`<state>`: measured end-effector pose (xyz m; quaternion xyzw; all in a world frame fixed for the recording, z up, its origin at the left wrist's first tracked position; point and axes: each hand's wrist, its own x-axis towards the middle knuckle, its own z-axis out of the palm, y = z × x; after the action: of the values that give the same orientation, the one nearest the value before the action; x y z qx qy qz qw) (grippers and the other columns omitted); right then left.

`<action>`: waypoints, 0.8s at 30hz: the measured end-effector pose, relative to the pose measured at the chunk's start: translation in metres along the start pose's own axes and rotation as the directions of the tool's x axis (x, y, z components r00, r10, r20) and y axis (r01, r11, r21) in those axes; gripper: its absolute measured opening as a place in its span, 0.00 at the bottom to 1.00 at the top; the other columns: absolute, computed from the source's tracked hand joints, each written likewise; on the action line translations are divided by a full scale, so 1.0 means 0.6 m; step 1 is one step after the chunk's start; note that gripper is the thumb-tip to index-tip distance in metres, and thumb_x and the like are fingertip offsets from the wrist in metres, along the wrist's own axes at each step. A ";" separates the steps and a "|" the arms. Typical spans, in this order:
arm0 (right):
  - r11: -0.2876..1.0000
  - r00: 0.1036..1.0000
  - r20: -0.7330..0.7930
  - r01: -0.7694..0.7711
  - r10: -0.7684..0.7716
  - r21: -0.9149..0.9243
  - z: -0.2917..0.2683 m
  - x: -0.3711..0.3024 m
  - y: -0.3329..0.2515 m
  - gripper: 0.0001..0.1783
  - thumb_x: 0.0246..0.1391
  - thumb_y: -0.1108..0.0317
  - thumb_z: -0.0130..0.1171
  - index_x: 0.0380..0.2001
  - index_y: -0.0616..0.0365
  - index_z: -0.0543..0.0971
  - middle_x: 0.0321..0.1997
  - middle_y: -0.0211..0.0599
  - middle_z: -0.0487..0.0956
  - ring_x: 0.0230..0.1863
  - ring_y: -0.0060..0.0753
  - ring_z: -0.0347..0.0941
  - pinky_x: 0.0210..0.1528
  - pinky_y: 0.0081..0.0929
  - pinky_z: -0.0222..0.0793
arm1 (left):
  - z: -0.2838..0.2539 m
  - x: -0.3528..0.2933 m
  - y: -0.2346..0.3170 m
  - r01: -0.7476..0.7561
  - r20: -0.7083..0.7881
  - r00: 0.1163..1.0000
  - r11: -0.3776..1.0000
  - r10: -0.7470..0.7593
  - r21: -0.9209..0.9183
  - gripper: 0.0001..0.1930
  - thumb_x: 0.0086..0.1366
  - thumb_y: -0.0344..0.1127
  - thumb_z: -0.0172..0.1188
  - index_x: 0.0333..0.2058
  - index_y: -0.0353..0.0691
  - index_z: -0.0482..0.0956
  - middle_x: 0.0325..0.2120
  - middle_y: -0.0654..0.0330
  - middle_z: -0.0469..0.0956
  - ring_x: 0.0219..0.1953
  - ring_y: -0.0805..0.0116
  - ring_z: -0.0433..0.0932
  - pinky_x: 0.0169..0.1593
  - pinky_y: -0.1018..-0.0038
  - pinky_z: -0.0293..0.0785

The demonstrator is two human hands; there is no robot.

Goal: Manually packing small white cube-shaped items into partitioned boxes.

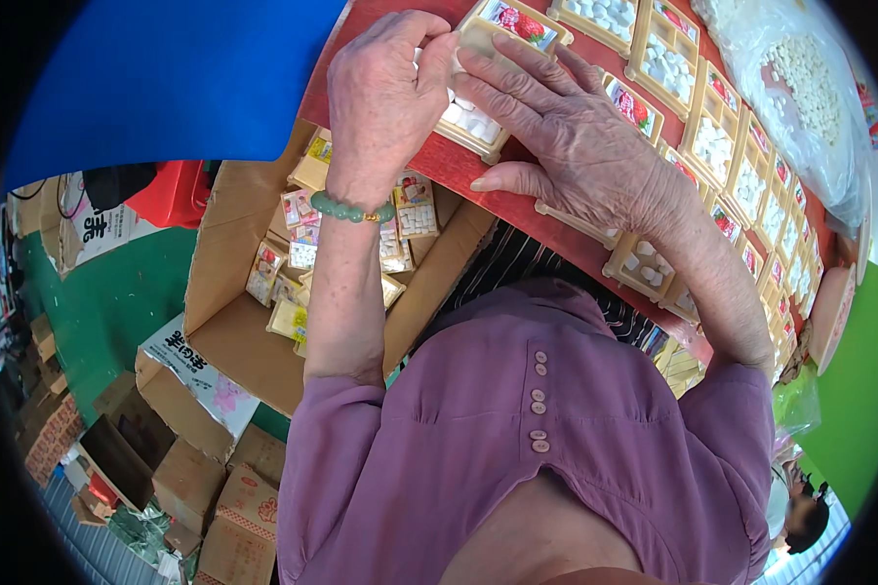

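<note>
At the red table's near edge lies a cream plastic tray point(476, 124) with white pieces in its compartments and a strawberry picture at its far end. My left hand point(390, 83) is at the tray's left side, its fingers curled in a pinch; what they hold, if anything, is hidden. Across the tray's right side rests my right hand point(595, 146), fingers stretched out and thumb apart, the fingertips covering part of it. A green bead bracelet point(353, 208) circles my left wrist.
Rows of similar filled trays point(710, 144) cover the red table point(429, 159) to the right. Beyond them lies a clear plastic bag point(800, 88) of white pieces. Below left, an open cardboard box point(226, 263) holds several packed trays. Stacked cartons point(239, 526) stand on the green floor point(107, 302).
</note>
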<state>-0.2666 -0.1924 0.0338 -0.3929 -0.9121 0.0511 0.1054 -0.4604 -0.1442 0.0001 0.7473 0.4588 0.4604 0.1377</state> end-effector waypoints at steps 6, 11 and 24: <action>0.988 0.999 0.018 -0.034 0.032 0.149 -0.031 0.018 0.005 0.43 0.57 0.40 0.52 0.67 0.58 0.60 0.72 0.47 0.58 0.75 0.50 0.48 0.73 0.55 0.43 | -0.002 0.000 0.006 0.124 0.036 0.992 0.992 -0.124 -0.014 0.05 0.61 0.31 0.64 0.35 0.39 0.83 0.28 0.60 0.84 0.29 0.67 0.82 0.34 0.74 0.76; 0.985 0.982 0.174 -0.097 0.071 0.143 -0.033 0.032 0.009 0.44 0.62 0.39 0.48 0.66 0.68 0.59 0.71 0.63 0.54 0.73 0.66 0.45 0.72 0.56 0.43 | -0.001 0.000 0.003 0.127 0.010 0.992 0.992 -0.127 0.028 0.06 0.62 0.32 0.64 0.36 0.39 0.83 0.28 0.58 0.83 0.28 0.66 0.81 0.33 0.73 0.75; 0.999 0.997 0.080 -0.014 0.016 -0.032 -0.022 0.025 0.008 0.44 0.61 0.36 0.46 0.66 0.62 0.62 0.70 0.57 0.58 0.74 0.61 0.47 0.71 0.59 0.45 | 0.003 -0.002 -0.001 0.028 -0.005 1.000 0.997 -0.028 0.074 0.06 0.62 0.32 0.62 0.36 0.38 0.82 0.30 0.56 0.83 0.31 0.60 0.82 0.35 0.70 0.76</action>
<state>-0.2701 -0.1784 0.0483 -0.3991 -0.9133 0.0531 0.0622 -0.4594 -0.1443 -0.0021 0.7444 0.4862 0.4428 0.1156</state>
